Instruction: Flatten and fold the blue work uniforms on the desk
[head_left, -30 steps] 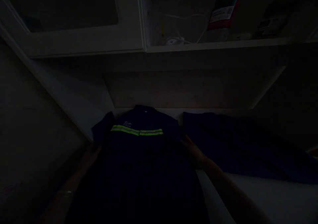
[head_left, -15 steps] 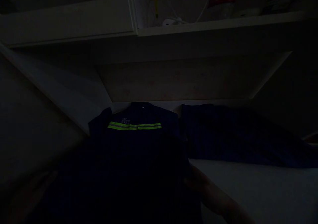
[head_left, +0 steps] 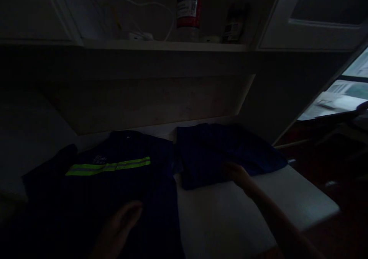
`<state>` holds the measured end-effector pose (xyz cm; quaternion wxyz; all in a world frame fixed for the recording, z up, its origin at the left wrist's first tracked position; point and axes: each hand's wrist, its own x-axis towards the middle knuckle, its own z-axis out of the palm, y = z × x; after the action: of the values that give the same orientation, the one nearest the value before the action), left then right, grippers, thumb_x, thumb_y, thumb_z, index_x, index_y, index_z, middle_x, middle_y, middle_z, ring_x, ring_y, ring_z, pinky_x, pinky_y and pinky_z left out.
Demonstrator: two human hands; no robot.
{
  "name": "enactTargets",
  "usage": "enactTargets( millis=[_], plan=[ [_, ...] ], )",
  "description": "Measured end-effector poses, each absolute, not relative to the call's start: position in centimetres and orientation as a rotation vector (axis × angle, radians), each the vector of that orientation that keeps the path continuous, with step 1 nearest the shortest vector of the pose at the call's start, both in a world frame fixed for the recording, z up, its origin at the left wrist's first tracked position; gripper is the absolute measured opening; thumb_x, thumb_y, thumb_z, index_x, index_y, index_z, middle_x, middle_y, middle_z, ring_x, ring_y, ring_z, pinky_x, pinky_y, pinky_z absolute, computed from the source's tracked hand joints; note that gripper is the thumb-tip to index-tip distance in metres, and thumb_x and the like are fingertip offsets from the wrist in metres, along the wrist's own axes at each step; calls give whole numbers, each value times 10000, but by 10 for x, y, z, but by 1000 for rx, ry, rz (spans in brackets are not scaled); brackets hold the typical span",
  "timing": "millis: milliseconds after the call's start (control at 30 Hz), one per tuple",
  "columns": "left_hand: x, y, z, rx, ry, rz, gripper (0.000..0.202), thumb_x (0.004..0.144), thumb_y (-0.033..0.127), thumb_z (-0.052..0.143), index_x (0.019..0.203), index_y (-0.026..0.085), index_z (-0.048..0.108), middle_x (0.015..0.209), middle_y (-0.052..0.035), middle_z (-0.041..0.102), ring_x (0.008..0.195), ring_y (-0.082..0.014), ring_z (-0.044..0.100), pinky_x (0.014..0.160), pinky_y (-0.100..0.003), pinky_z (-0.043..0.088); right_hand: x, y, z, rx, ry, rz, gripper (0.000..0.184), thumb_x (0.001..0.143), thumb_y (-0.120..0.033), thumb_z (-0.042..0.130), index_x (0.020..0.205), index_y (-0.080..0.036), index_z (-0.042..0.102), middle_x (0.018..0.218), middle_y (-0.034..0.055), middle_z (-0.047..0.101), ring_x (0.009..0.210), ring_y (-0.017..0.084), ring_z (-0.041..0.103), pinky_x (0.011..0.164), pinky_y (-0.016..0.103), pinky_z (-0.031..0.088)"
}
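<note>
Grip of the left hand (head_left: 122, 222) loosely curled over the dark blue jacket (head_left: 161, 197), too dark to tell if it pinches any of it; right hand (head_left: 237, 173) bent at the near edge of a second dark blue garment (head_left: 209, 148), grip and contact can't tell. Jacket lies spread, collar (head_left: 126, 136) toward back edge of tabletop (head_left: 207, 213), yellow-green band (head_left: 133, 163) across chest; second garment beside it, along back edge toward tabletop's right end; shelf (head_left: 166, 45) above, holding white cable (head_left: 138, 4) and red-labelled container (head_left: 188, 15).
</note>
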<state>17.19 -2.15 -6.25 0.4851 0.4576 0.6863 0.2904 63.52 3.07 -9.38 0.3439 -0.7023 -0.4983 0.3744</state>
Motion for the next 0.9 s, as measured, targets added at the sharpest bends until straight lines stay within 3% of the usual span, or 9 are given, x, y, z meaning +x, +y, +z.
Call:
enactTargets(
  millis=[133, 200, 267, 367, 433, 567, 667, 800, 900],
  plan=[
    [290, 39, -81, 1213, 1322, 669, 503, 802, 514, 573, 1153, 157, 632, 1172, -128, 703, 1063, -261, 662, 868, -335, 536, 724, 99, -84, -2307, -1079, 438, 529, 885, -398, 474, 1327, -119, 554, 1369, 186, 546, 1225, 296, 548, 988, 366, 442],
    [334, 76, -91, 1359, 1413, 598, 496, 868, 451, 499, 1227, 120, 586, 1243, -154, 669, 1086, -228, 658, 859, -290, 520, 755, 115, -81, -2418, -975, 373, 620, 905, -411, 432, 1404, -44, 454, 1470, 286, 380, 1274, 368, 498, 1006, 448, 421],
    [362, 109, -100, 1522, 1555, 538, 490, 899, 419, 470, 1264, 105, 559, 1315, -173, 623, 1166, -220, 620, 926, -274, 472, 776, 123, -82, -2495, -922, 378, 640, 906, -432, 429, 1397, -22, 455, 1451, 335, 360, 1237, 413, 521, 959, 507, 444],
    [384, 144, -107, 1666, 1686, 531, 490, 891, 462, 497, 1219, 109, 585, 1338, -204, 594, 1253, -268, 553, 1017, -319, 394, 791, 126, -92, -2551, -959, 421, 522, 886, -435, 477, 1254, -90, 610, 1313, 286, 522, 1166, 431, 570, 897, 540, 466],
    [391, 157, -108, 1740, 1734, 503, 426, 881, 468, 508, 1109, 134, 639, 1249, -211, 643, 1184, -305, 592, 988, -369, 406, 792, 127, -102, -2564, -998, 401, 431, 893, -391, 459, 1172, -133, 660, 1261, 242, 568, 1137, 430, 586, 886, 552, 461],
    [399, 167, -101, 1841, 1748, 474, 220, 871, 244, 471, 854, 162, 674, 1005, -194, 713, 985, -320, 656, 892, -432, 438, 790, 127, -114, -2534, -1041, 300, 402, 912, -299, 366, 1140, -158, 666, 1260, 208, 565, 1090, 396, 608, 872, 548, 459],
    [404, 167, -84, 1884, 1684, 576, 212, 859, 163, 443, 845, 169, 655, 1026, -156, 698, 1000, -269, 637, 911, -387, 435, 790, 122, -113, -2469, -998, 218, 458, 930, -333, 305, 1187, -147, 635, 1293, 209, 542, 1094, 359, 600, 884, 504, 470],
    [399, 138, -58, 1777, 1452, 818, 255, 924, 344, 426, 1019, 196, 610, 1027, -66, 679, 971, -193, 621, 859, -284, 468, 795, 80, -108, -2327, -981, 158, 581, 951, -412, 191, 1294, -109, 548, 1293, 175, 567, 1199, 281, 539, 986, 371, 445],
    [379, 87, -52, 1562, 1030, 719, 327, 839, 529, 574, 935, 222, 636, 885, -25, 679, 847, -195, 623, 753, -292, 494, 807, 3, -113, -2231, -983, 226, 647, 926, -499, 163, 1360, -154, 496, 1240, 112, 609, 1192, 277, 550, 967, 352, 467]
  ],
)
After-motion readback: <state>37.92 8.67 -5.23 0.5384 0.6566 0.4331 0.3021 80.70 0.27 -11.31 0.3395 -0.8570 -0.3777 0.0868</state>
